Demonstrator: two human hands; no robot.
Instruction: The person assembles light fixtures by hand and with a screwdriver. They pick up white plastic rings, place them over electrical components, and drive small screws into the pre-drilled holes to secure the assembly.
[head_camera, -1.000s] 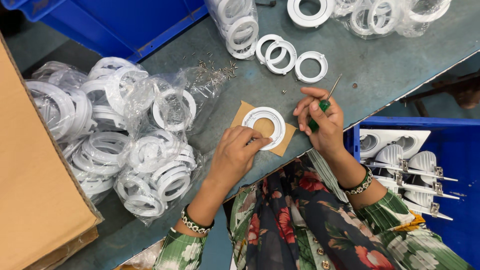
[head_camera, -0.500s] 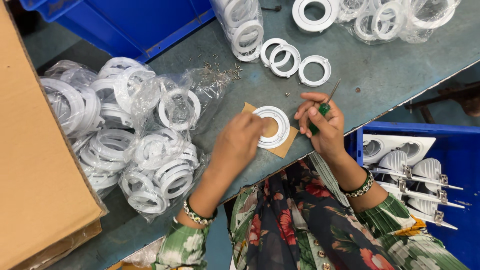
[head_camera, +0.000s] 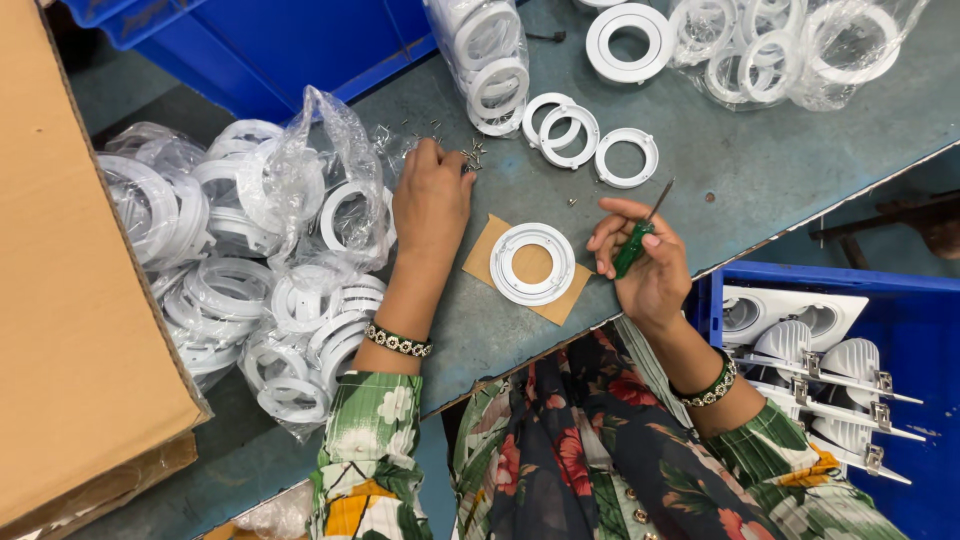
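Currently I am seeing the left hand (head_camera: 432, 196) lying fingers-down on small loose metal screws (head_camera: 472, 155) on the grey worktop (head_camera: 760, 160). My right hand (head_camera: 645, 262) is gripping a green-handled screwdriver (head_camera: 634, 244) beside a white plastic ring (head_camera: 532, 263) resting on a brown cardboard square (head_camera: 482, 262).

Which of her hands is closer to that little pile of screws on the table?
Left. The left hand has its fingertips at the screws. The right hand is off to their right, holding a green screwdriver.
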